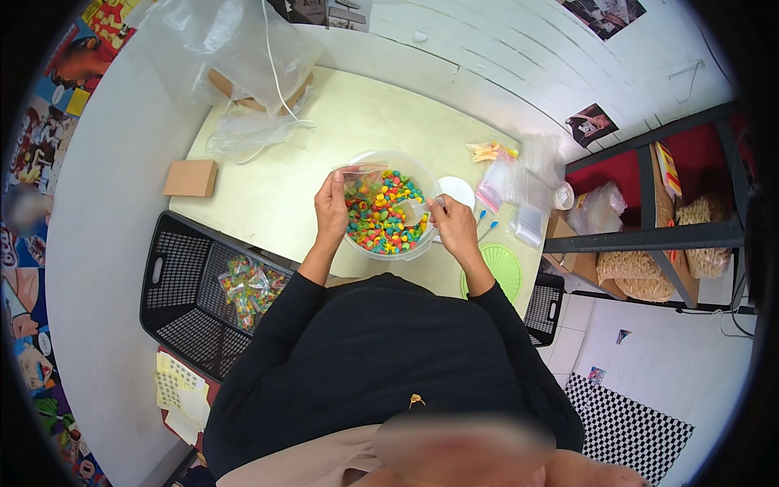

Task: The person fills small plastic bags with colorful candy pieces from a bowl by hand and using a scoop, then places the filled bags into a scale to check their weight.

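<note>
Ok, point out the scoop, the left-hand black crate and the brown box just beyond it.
Scoop (416, 213), head view: on its cup.
Left-hand black crate (173, 280), head view: bare left inner wall.
Brown box (191, 176), head view: its upper face.

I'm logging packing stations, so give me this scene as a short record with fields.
left hand: holds clear bag over tub
right hand: holds scoop
tub: round, holding colourful pieces
crate: black, filled bags inside
cardboard box: table's left edge
</note>
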The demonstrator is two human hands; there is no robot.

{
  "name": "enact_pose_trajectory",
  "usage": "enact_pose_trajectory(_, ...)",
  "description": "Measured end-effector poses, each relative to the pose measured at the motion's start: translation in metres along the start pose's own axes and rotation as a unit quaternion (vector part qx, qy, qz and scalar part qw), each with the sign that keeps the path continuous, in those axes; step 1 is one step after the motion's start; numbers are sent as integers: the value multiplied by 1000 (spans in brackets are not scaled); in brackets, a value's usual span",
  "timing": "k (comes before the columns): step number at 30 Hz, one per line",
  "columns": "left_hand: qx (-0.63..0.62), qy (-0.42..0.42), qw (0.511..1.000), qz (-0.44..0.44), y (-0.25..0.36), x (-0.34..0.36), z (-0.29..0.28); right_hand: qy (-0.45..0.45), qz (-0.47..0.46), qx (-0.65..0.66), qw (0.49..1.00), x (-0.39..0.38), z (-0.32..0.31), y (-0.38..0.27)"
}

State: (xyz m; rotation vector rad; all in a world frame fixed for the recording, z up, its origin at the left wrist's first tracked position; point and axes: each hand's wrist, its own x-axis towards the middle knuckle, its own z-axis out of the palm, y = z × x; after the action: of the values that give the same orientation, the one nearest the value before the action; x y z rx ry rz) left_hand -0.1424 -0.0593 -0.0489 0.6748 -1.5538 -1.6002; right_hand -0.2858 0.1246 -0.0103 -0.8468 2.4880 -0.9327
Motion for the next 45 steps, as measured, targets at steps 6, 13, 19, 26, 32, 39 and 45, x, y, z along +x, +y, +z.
enact_pose_trajectory(6,5,-7,1000,-5,4,3,-2,-5,38,80,996,-5,10,-1)
enact_pose_trajectory(13,10,-75,997,-26,19,2,-3,126,-185,-141,964,-15,3,-23)
enact_pose_trajectory(19,29,-169,985,-3,20,-1,-1,52,-190,160,967,4,-15,-50)
enact_pose_trajectory(26,44,-233,971,32,28,2,7,-74,-137,130,979,11,-17,-53)
enact_pose_trajectory(32,65,-232,970,35,16,5,7,-111,-110,140,978,12,-17,-52)
enact_pose_trajectory(39,81,-243,967,16,8,10,8,-101,-111,122,981,9,-19,-59)
enact_pose_trajectory(45,104,-247,963,33,16,10,14,-58,-113,98,987,17,-4,-52)
